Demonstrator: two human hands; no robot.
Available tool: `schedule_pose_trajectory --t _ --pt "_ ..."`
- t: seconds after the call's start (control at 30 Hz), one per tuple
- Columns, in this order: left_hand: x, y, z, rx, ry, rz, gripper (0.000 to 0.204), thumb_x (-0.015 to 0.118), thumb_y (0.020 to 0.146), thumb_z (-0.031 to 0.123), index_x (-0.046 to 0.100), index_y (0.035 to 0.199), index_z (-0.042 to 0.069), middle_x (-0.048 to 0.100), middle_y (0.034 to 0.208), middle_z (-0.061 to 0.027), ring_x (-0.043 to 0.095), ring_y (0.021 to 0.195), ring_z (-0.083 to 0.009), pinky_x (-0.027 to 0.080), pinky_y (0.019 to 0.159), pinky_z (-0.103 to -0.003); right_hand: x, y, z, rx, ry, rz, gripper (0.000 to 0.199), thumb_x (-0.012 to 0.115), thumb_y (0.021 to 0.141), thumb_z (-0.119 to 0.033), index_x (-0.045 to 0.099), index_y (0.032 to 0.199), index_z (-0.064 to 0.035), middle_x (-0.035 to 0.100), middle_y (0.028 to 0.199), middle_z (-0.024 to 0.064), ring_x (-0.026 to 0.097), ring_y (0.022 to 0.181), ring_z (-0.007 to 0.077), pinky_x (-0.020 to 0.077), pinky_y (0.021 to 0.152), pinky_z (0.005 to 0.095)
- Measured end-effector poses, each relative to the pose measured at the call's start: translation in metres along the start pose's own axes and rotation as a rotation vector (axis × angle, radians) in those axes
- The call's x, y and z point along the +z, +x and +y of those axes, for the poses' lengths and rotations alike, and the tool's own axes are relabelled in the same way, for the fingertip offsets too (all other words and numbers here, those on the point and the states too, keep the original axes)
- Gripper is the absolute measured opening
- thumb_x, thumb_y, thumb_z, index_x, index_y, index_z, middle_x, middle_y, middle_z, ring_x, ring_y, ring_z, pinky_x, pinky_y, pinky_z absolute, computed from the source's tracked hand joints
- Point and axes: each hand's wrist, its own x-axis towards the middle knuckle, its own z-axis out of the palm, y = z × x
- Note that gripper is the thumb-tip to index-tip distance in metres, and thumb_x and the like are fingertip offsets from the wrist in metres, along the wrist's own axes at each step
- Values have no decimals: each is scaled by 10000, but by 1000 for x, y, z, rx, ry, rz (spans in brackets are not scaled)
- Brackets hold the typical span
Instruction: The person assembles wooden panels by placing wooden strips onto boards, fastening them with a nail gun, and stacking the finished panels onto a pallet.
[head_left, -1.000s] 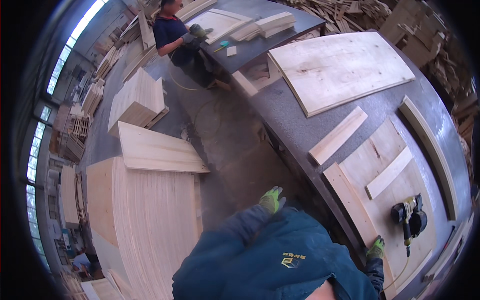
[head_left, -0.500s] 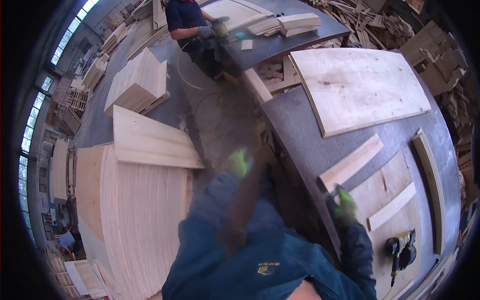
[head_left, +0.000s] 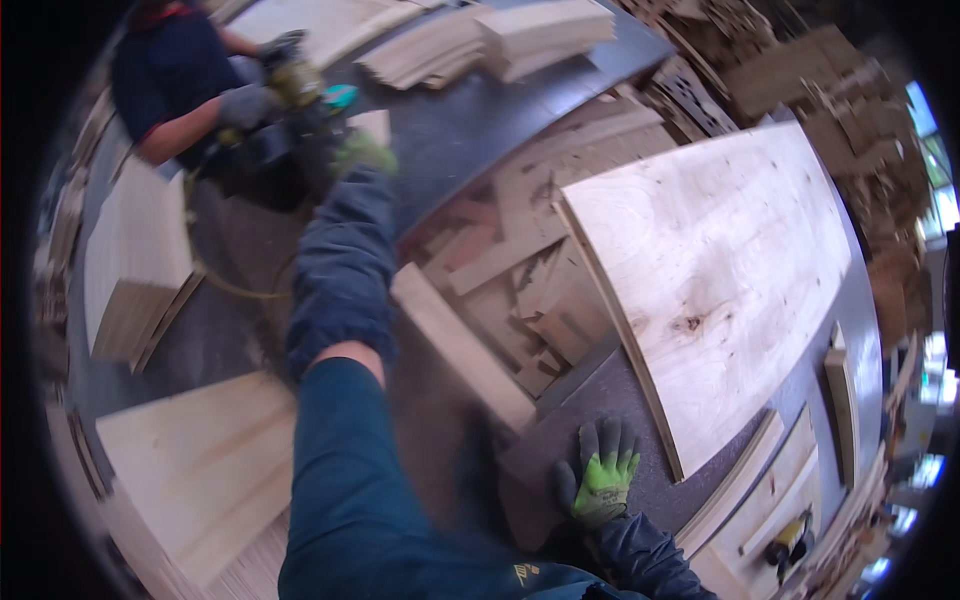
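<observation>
My left arm stretches far forward to the second table, where my left hand in a green glove is at the near edge of a small pale wood block. Motion blur smears its fingers, so its grip does not show. My right hand, in a green and grey glove, lies flat with fingers spread on the near corner of the dark worktable. Just right of it is a large plywood panel. A co-worker's gloved hands hold a yellowish power tool beside the block, near a teal item.
Stacked boards lie on the far table. Wood offcuts fill the gap between tables, with a pale beam along it. Plywood stacks stand left. A power tool and wood strips lie at lower right.
My left hand has gone from low beside my body to the block on the far table. My right hand has left the short board and now rests on the table corner. The view has turned.
</observation>
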Motion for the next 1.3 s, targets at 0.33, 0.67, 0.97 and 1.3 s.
schedule_pose_trajectory --t 0.33,0.67,0.97,1.3 --pt "59 74 -114 674 -746 -191 635 930 1090 463 784 1480 -17 829 1349 -183 831 1093 -337 659 899 -498 23 113 -3 -22 169 353 804 806 1106 -541 639 1805 -179 485 1948 227 394 1824 527 356 1431 747" --pt "-443 -344 38 1073 -1201 -1549 488 945 1102 267 817 1471 -24 860 1267 -171 833 1158 -258 653 985 -424 -40 -39 38 499 1526 320 798 893 1125 -591 725 1636 -2 769 1612 259 766 1463 364 616 1218 479" --pt "-587 -603 254 897 -556 -952 1509 973 899 812 284 1926 -52 364 1965 -361 350 1833 -532 339 1456 -665 -36 -372 271 1149 1183 804 329 855 1196 -323 878 1249 1 863 1065 60 752 995 163 628 935 386" --pt "-528 -613 266 988 -425 -413 1010 1037 815 668 707 1521 25 787 1284 -186 792 1226 -417 651 1039 -553 -33 -452 351 1071 1132 742 408 867 1185 -346 879 1342 30 900 1180 113 779 1071 178 642 1017 407"
